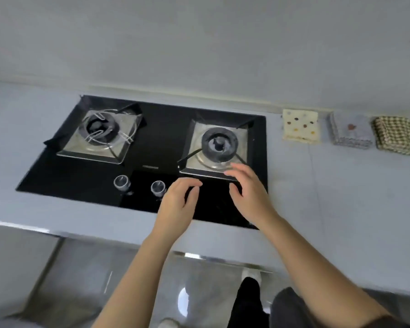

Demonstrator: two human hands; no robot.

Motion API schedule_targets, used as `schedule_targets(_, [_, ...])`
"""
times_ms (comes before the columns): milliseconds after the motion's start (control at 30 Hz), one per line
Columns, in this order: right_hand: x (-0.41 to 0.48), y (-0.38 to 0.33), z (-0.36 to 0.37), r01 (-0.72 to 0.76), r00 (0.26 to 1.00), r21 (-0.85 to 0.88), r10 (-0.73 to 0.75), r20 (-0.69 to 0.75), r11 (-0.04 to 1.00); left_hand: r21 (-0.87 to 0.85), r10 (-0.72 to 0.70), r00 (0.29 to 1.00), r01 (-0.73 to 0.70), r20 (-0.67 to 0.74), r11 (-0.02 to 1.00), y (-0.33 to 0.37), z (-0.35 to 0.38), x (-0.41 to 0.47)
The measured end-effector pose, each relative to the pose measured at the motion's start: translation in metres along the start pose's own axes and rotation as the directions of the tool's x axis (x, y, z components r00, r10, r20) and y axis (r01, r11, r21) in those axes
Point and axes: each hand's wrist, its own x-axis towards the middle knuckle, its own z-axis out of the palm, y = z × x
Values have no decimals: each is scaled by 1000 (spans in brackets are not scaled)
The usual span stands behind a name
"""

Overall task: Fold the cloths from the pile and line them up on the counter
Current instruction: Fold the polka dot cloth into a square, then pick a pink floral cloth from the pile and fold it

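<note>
Since both hands held nothing, the work stood between 2 cloths. 3 folded ones lay in a row on the counter (341, 185), to the right of the hob (152, 143) and close to the wall: a cream dotted cloth (300, 125), a grey cloth (350, 130) just beside it, and a brown checked cloth (397, 134) beyond that. A sliver of pink at the frame's right edge may have been a 4th, though too little showed to tell. The pile was out of view, so the next move probably called for turning to find it and picking up another cloth. The left hand (178, 202) hovered over the hob's front glass near the knobs (158, 187), palm down, fingers loosely curled and clear of the thumb. The right hand (249, 192) hovered at the front edge of the right burner (219, 144), fingers spread and relaxed, gripping nothing.
</note>
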Motion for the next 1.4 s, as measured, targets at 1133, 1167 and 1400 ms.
schedule_targets(1133, [234, -430, 441, 38, 888, 334, -185, 421, 942, 74, -283, 900, 324, -332, 943, -365, -507, 42])
schedule_targets(1167, [242, -440, 460, 32, 881, 332, -184, 436, 943, 72, -290, 898, 330, -332, 941, -381, -520, 46])
schedule_targets(1400, [310, -524, 614, 36, 897, 324, -174, 406, 945, 182, -279, 855, 388, -437, 904, -520, -620, 102])
